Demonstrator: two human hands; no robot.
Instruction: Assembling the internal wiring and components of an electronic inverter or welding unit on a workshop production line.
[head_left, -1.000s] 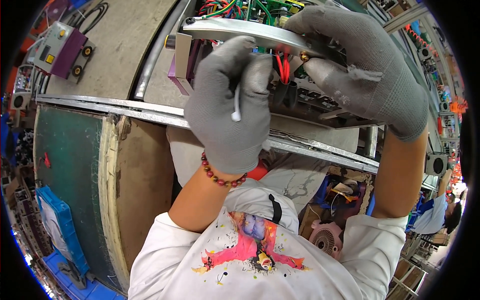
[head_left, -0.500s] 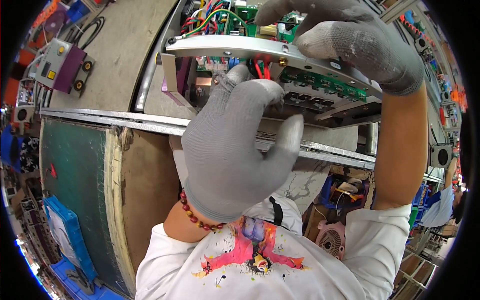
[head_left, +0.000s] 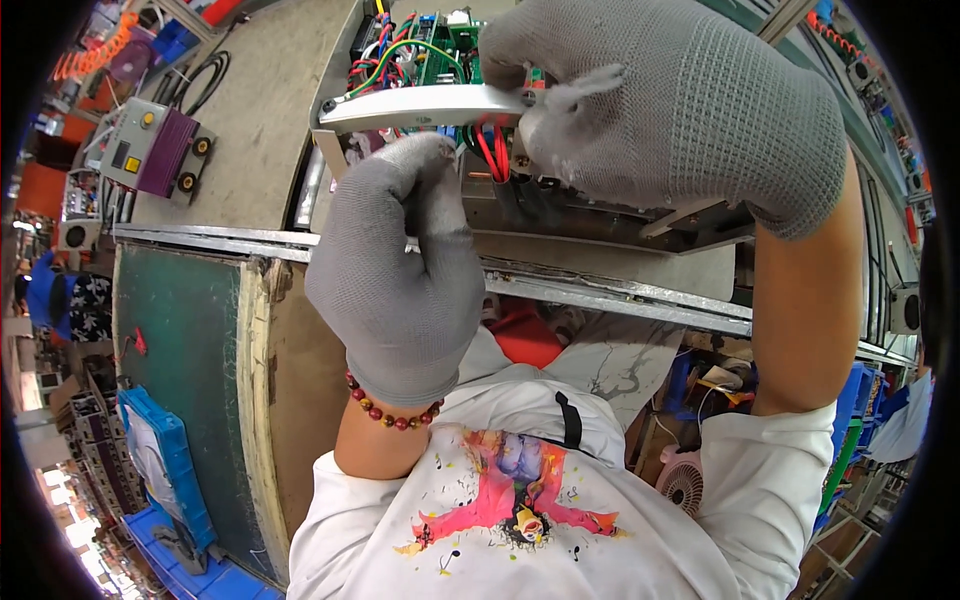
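Observation:
An opened metal housing with green circuit boards (head_left: 440, 62) and coloured wires (head_left: 388, 62) sits on the workbench. A curved silver metal bar (head_left: 420, 107) runs along its near side. My right hand (head_left: 680, 110), in a grey knit glove, closes on this bar, fingers behind and thumb in front. Its palm hides the bar's right part. Red wires (head_left: 494, 150) hang just left of that thumb. My left hand (head_left: 400, 270), gloved alike, is just below the bar's left half. Its thumb and finger meet in a pinch; anything between the tips is hidden.
A purple and grey machine box (head_left: 155, 148) stands on the bench at left, with black cable (head_left: 205, 80) behind it. The bench's metal edge (head_left: 610, 300) runs before me. Below are a blue case (head_left: 170, 465) at left and a pink fan (head_left: 682, 482) at right.
My right hand has moved left along the silver bar and turned, its thumb now beside the red wires. My left hand has drawn left, away from those wires, and its spread thumb has closed against a finger.

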